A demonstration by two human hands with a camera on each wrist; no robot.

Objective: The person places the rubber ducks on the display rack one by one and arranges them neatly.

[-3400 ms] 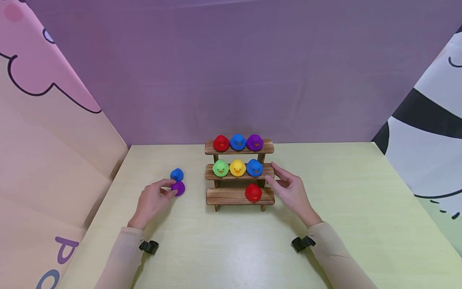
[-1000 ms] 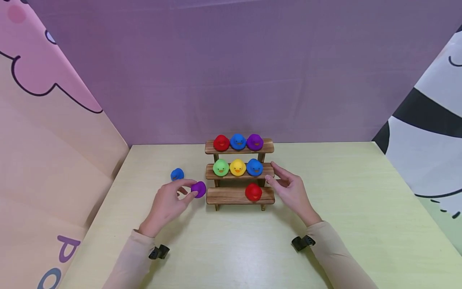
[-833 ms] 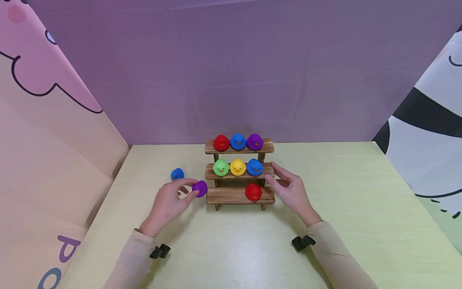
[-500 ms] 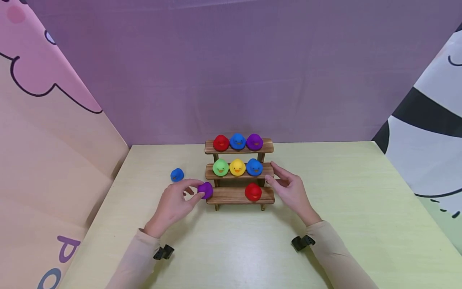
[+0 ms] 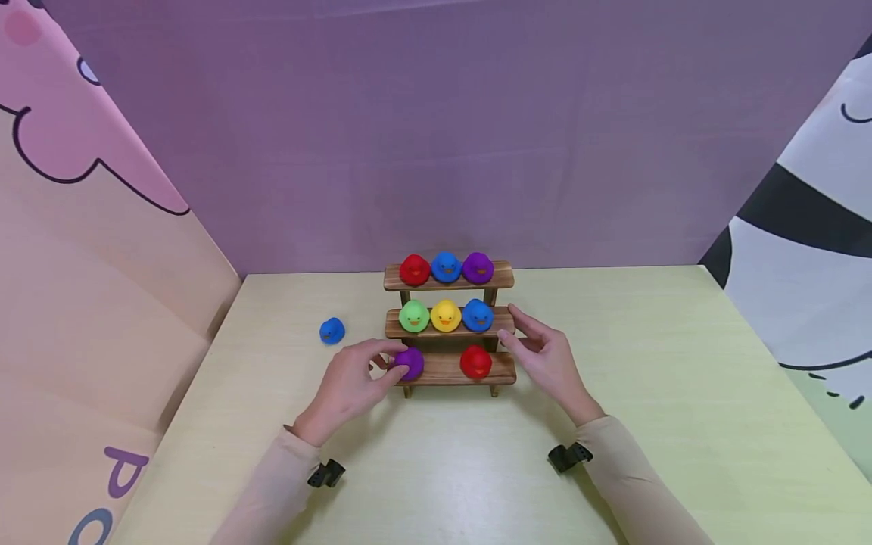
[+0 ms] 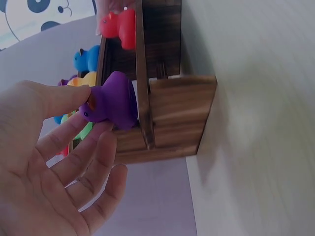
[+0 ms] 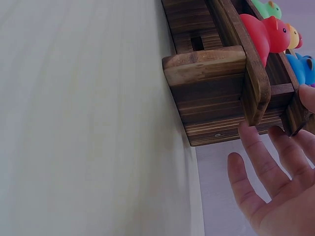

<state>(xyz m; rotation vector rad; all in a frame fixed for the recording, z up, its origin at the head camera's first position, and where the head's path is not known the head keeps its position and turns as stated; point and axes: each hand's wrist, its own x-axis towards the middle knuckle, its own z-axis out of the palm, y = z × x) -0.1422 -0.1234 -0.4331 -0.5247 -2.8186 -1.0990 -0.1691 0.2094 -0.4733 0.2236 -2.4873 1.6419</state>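
Observation:
A purple rubber duck (image 5: 409, 364) is at the left end of the bottom step of a three-tier wooden stand (image 5: 436, 369). My left hand (image 5: 354, 382) pinches it between thumb and fingers; in the left wrist view the purple duck's base (image 6: 129, 105) meets the step or nearly does. My right hand (image 5: 545, 363) grips the right end of the middle step. A red duck (image 5: 475, 362) sits toward the right of the bottom step. Green (image 5: 414, 316), yellow (image 5: 446, 316) and blue (image 5: 478, 316) ducks fill the middle step.
Red (image 5: 414, 270), blue (image 5: 446, 267) and purple (image 5: 478, 268) ducks line the top step. Another blue duck (image 5: 331, 331) lies on the pale table (image 5: 443, 469), left of the stand. A purple backdrop (image 5: 436, 136) rises behind the table.
My left hand has picked the purple duck off the table beside the loose blue duck and carried it right onto the bottom step's left end. The right hand stays at the stand.

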